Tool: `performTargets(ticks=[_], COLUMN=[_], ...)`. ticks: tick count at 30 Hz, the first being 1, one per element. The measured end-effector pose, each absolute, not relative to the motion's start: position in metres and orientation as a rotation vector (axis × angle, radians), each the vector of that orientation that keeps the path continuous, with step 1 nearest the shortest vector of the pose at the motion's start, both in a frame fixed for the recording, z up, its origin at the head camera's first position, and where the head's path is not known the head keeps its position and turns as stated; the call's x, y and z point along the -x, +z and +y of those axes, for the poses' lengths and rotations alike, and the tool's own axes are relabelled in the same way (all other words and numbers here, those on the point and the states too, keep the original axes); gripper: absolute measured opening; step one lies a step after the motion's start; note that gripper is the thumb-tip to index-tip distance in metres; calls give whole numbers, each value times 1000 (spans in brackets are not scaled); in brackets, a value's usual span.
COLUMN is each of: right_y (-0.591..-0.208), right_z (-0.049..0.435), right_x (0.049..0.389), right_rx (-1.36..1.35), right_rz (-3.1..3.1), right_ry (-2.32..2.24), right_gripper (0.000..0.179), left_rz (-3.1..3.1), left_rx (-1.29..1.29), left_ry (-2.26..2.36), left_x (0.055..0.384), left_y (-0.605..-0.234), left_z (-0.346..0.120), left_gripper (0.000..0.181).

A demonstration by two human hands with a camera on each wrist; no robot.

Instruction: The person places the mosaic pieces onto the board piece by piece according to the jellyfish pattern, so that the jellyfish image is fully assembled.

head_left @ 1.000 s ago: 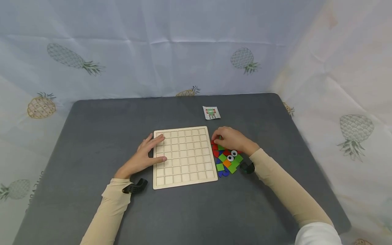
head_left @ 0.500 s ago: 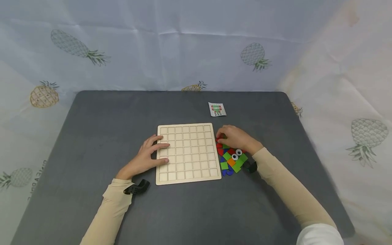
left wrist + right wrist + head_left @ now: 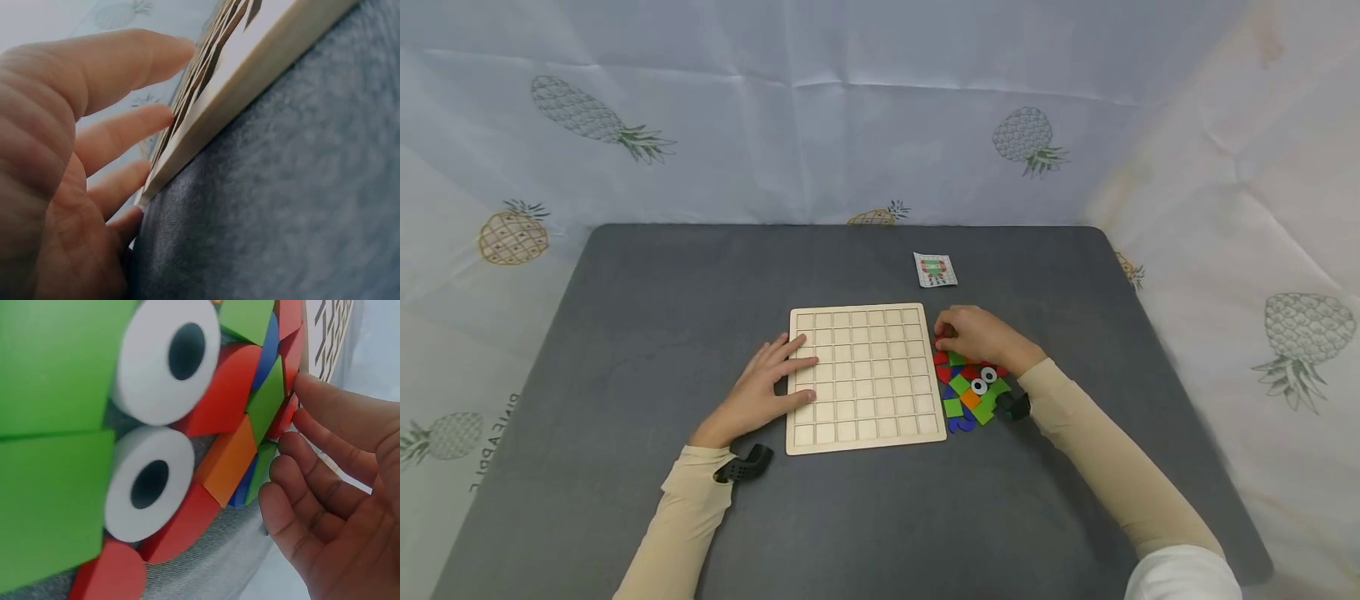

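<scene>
A square wooden grid board [image 3: 865, 375] lies in the middle of the grey table. My left hand [image 3: 760, 396] rests at its left edge, fingers spread, with thumb and fingertips over the rim; the left wrist view shows the thumb [image 3: 134, 59] above the board's side [image 3: 250, 87]. Right of the board is a pile of coloured pieces: green squares [image 3: 952, 407], red rounded pieces [image 3: 225, 390], an orange square [image 3: 228, 456], blue pieces and two white eye discs [image 3: 153, 481]. At the pile's far end my right hand [image 3: 981, 337] pinches a red piece [image 3: 283, 419] between thumb and index finger.
Behind the pile lies a small picture card [image 3: 936, 270] with a green and red figure on a grid. The table [image 3: 700, 275] ends at a pineapple-print curtain [image 3: 790, 142] at the back and sides. Each wrist wears a black camera mount [image 3: 745, 463].
The head view has shifted, so the board, card and pile appear farther right. My right hand stays at the pile's far end with its fingers working there. My left hand keeps to the board's left edge.
</scene>
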State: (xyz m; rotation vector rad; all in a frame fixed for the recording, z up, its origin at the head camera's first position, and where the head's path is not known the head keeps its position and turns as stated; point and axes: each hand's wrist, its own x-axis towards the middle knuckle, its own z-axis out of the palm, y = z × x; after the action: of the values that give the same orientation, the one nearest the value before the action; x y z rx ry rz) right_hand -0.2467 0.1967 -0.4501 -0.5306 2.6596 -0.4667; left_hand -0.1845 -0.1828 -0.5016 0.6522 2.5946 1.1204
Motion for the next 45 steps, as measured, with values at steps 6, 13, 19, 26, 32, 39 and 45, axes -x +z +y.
performTargets(ticks=[6,13,19,26,32,39,45], right_y=[-452,-446,-445,-444,-436,-432,-431], right_z=[195,191,193,202,199,184,171], right_x=[249,250,254,262,274,282,282], right_rx=[540,536,513,438,407,434,410], right_rz=[2674,2678,2726,2692,2630,2573,2540], right_ry=[-417,-369,-400,-675,-974,-1060,-1056], right_gripper=[22,25,27,23,20,26,31], left_rz=[2610,2608,2626,2610,2618,2636,2642], left_rx=[-647,-644,-642,-627,-632,-617,-581], left_ry=[1115,1125,1114,1125,1116,1109,1114], left_x=[183,182,183,182,182,182,181], left_y=[-502,-501,-502,-501,-502,-503,-503], left_z=[-181,-181,-182,-181,-181,-181,-182], left_gripper=[60,59,58,58,60,59,58])
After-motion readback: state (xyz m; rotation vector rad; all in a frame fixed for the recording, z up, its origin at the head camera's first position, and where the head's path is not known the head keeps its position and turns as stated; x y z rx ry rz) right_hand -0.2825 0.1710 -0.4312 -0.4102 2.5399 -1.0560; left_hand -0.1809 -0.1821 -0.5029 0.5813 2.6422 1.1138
